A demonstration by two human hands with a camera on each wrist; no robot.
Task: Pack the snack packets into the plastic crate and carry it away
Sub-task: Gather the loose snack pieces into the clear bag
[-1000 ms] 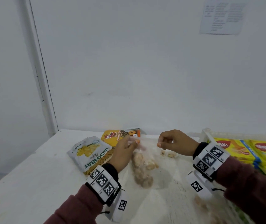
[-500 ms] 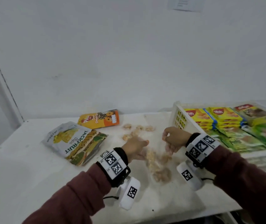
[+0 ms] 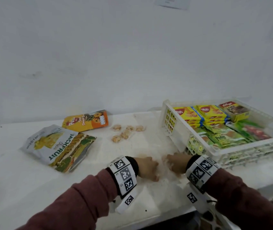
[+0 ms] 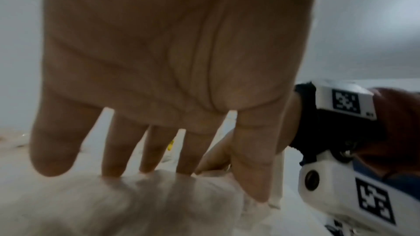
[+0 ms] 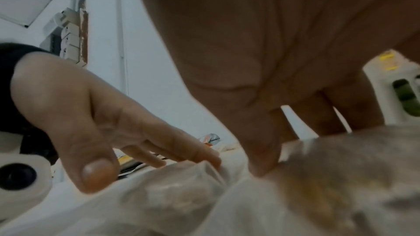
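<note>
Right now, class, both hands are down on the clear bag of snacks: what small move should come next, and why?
Probably close the fingers around the clear bag. The left hand and right hand touch it with fairly straight fingers, so neither seems to grip it yet, and the crate beside them already holds other packets.

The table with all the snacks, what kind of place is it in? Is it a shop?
Probably a shop's back room or storeroom, not a kitchen. A white plastic crate is packed with neat rows of biscuit packets, a jackfruit chips bag waits on the plain white table, and a printed sheet hangs on the bare wall.
</note>
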